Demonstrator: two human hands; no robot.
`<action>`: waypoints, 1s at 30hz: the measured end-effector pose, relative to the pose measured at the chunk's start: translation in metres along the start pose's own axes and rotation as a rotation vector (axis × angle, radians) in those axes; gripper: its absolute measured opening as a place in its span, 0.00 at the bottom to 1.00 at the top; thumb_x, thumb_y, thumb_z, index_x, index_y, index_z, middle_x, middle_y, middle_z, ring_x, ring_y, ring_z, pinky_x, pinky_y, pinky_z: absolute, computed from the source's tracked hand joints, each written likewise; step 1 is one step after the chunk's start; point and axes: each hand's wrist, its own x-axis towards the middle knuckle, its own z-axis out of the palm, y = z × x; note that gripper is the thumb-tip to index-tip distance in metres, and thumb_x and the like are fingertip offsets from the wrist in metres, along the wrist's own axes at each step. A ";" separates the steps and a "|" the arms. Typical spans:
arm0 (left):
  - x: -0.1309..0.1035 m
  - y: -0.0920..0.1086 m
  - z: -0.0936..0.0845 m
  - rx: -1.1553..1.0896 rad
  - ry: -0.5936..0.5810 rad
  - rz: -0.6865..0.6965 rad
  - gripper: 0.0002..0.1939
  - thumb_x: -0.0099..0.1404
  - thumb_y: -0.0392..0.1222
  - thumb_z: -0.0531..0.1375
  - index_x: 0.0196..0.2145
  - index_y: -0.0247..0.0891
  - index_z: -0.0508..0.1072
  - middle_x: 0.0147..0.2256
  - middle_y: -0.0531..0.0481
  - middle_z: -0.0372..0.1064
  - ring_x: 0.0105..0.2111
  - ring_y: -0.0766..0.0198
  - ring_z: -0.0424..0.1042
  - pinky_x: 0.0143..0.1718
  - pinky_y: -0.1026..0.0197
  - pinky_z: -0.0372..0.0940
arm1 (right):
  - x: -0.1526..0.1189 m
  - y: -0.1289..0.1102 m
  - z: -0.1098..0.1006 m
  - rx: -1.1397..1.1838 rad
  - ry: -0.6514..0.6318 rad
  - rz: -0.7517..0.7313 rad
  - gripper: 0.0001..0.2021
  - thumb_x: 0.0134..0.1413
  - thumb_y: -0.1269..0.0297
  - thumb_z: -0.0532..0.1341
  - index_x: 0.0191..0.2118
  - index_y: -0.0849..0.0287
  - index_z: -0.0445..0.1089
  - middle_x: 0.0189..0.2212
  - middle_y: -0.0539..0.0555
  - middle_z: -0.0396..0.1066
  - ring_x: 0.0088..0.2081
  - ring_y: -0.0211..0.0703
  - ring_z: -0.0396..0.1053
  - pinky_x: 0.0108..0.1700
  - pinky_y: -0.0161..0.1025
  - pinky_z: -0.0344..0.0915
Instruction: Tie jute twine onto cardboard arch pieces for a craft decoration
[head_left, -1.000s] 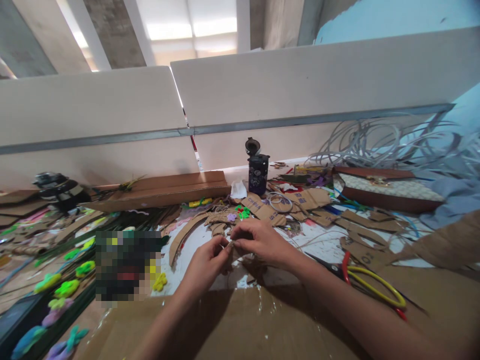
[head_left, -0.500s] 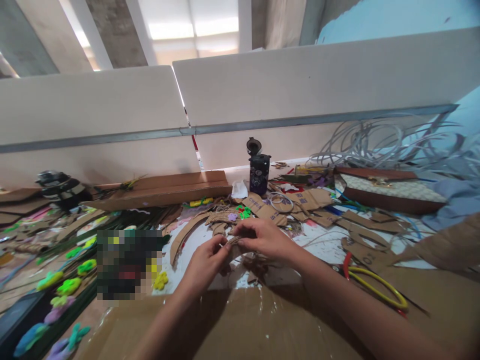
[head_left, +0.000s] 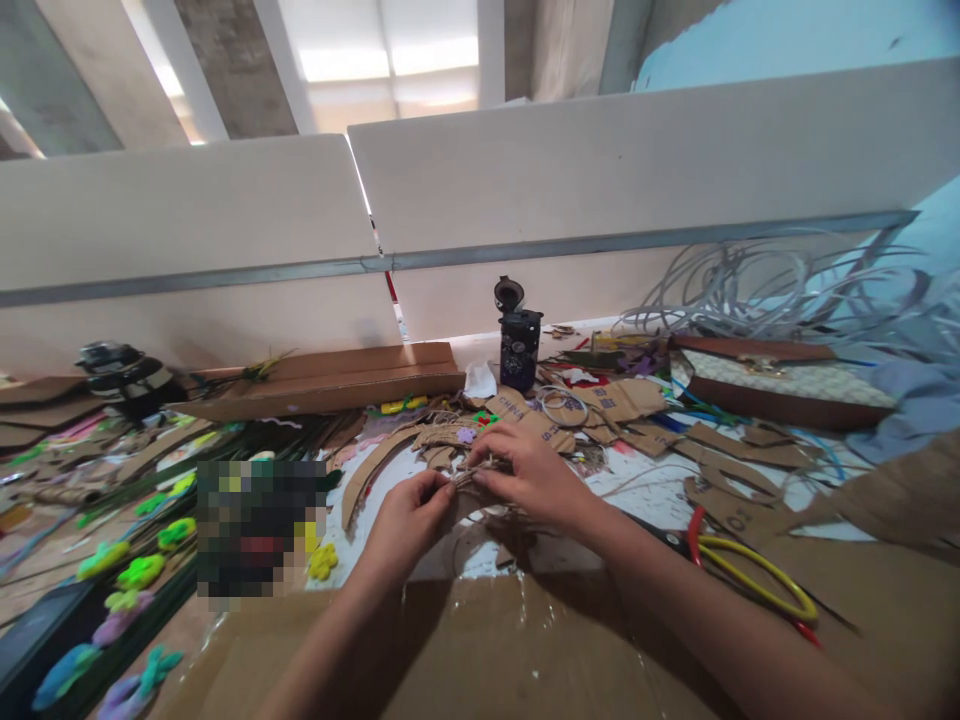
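Visibly, twine bridges left hand and right hand.

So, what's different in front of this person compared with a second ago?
The right hand has shifted slightly forward, covering part of the green flower; its forearm hides more of the scissors. Nothing was visibly released: it and the left hand still pinch twine. The open-lidded bottle and handbag stayed put.

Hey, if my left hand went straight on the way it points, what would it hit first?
Your left hand would probably meet the fingers of your right hand, close to the brown string between them, though depth is hard to judge.
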 end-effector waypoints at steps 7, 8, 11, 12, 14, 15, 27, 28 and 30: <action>0.006 -0.005 -0.002 -0.115 -0.003 -0.050 0.15 0.56 0.55 0.59 0.25 0.40 0.66 0.15 0.59 0.60 0.12 0.70 0.55 0.14 0.67 0.48 | -0.004 0.002 0.008 -0.134 0.004 -0.141 0.03 0.56 0.72 0.68 0.34 0.59 0.74 0.41 0.55 0.71 0.46 0.47 0.68 0.49 0.44 0.65; 0.006 -0.006 -0.002 -0.131 -0.005 -0.055 0.16 0.56 0.56 0.60 0.25 0.40 0.66 0.15 0.59 0.61 0.12 0.70 0.55 0.14 0.68 0.49 | -0.004 0.003 0.009 -0.156 0.003 -0.144 0.03 0.56 0.72 0.67 0.34 0.60 0.73 0.41 0.56 0.71 0.46 0.47 0.68 0.49 0.44 0.65; 0.006 -0.007 -0.002 -0.163 -0.009 -0.073 0.18 0.54 0.57 0.62 0.26 0.40 0.67 0.15 0.59 0.61 0.12 0.70 0.56 0.13 0.67 0.50 | -0.005 0.003 0.011 -0.195 0.000 -0.148 0.03 0.56 0.73 0.67 0.34 0.60 0.72 0.42 0.56 0.71 0.45 0.48 0.69 0.49 0.44 0.66; 0.006 -0.007 -0.001 -0.166 -0.011 -0.078 0.18 0.53 0.58 0.62 0.26 0.40 0.67 0.14 0.59 0.61 0.12 0.70 0.56 0.13 0.67 0.50 | -0.005 0.003 0.011 -0.204 -0.002 -0.153 0.03 0.56 0.73 0.66 0.34 0.60 0.72 0.42 0.56 0.72 0.45 0.48 0.69 0.49 0.45 0.66; 0.006 -0.007 -0.001 -0.168 -0.012 -0.087 0.18 0.53 0.58 0.62 0.26 0.40 0.67 0.14 0.59 0.61 0.12 0.70 0.56 0.13 0.67 0.49 | -0.005 0.002 0.011 -0.235 -0.007 -0.171 0.02 0.57 0.72 0.65 0.35 0.59 0.72 0.42 0.56 0.72 0.45 0.48 0.69 0.49 0.45 0.66; 0.006 -0.007 -0.001 -0.165 -0.010 -0.091 0.18 0.53 0.58 0.62 0.26 0.40 0.67 0.14 0.59 0.61 0.12 0.70 0.56 0.13 0.67 0.49 | -0.005 0.002 0.011 -0.257 -0.012 -0.183 0.02 0.57 0.72 0.65 0.35 0.59 0.72 0.42 0.56 0.72 0.46 0.48 0.69 0.50 0.45 0.65; 0.004 -0.007 0.000 -0.071 0.038 -0.031 0.15 0.55 0.54 0.61 0.25 0.39 0.68 0.17 0.58 0.61 0.16 0.69 0.58 0.17 0.65 0.50 | -0.006 -0.011 0.018 -0.562 -0.070 -0.292 0.06 0.59 0.76 0.59 0.38 0.64 0.72 0.42 0.61 0.75 0.44 0.52 0.69 0.49 0.49 0.65; 0.004 -0.007 0.000 -0.070 0.043 -0.028 0.15 0.55 0.54 0.61 0.25 0.39 0.68 0.17 0.58 0.60 0.16 0.68 0.58 0.17 0.65 0.50 | -0.006 -0.010 0.019 -0.564 -0.064 -0.296 0.06 0.59 0.76 0.59 0.38 0.64 0.72 0.41 0.60 0.75 0.44 0.52 0.69 0.49 0.49 0.65; 0.005 -0.007 0.000 -0.071 0.037 -0.041 0.15 0.54 0.55 0.61 0.25 0.40 0.68 0.16 0.58 0.59 0.15 0.68 0.58 0.17 0.65 0.50 | -0.006 -0.008 0.020 -0.563 -0.047 -0.298 0.06 0.59 0.76 0.58 0.39 0.64 0.73 0.41 0.60 0.75 0.44 0.52 0.70 0.49 0.48 0.66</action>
